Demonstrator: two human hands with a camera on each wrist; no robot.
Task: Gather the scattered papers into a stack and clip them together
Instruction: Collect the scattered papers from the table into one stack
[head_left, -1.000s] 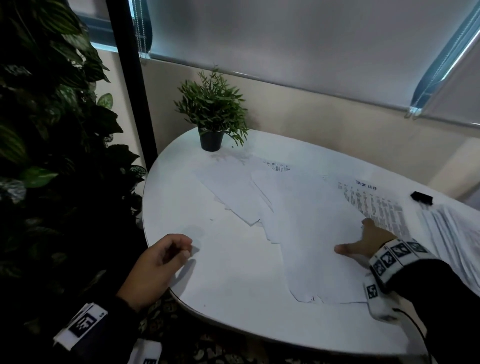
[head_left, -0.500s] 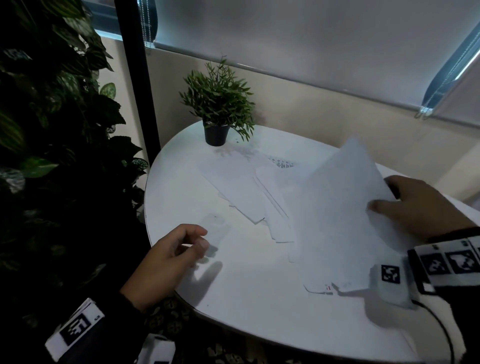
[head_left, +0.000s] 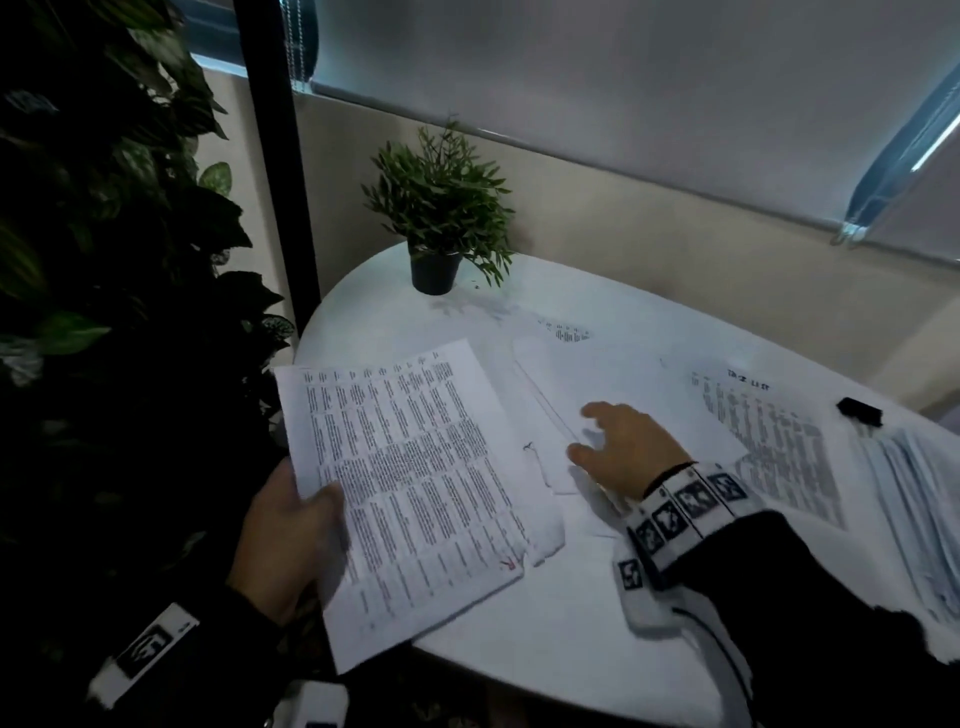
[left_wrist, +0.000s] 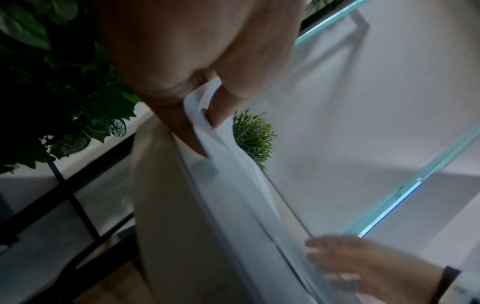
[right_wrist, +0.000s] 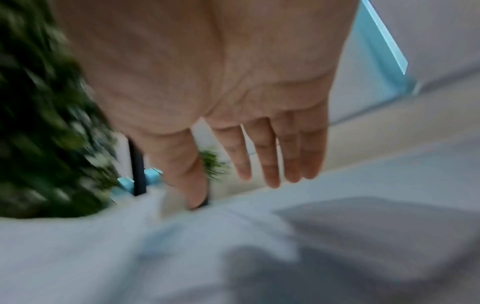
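My left hand (head_left: 291, 540) pinches a printed sheet (head_left: 410, 483) by its left edge, thumb on top, holding it over the near-left rim of the white table (head_left: 545, 639). The left wrist view shows the thumb and fingers (left_wrist: 221, 107) clamped on the sheet's edge (left_wrist: 207, 123). My right hand (head_left: 618, 447) hovers with straight, spread fingers (right_wrist: 270, 156) over blank white sheets (head_left: 597, 374) in the middle of the table. Another printed sheet (head_left: 769, 441) lies to the right. A black binder clip (head_left: 860, 410) sits at the far right.
A small potted plant (head_left: 441, 223) stands at the back of the table. A thick pile of papers (head_left: 914, 499) lies at the right edge. A large leafy plant (head_left: 104, 260) and a black post (head_left: 275, 156) stand close on the left.
The sheet my right hand had lifted has passed to my left hand, printed side up. My right hand has gone back down over the blank sheets in the middle.
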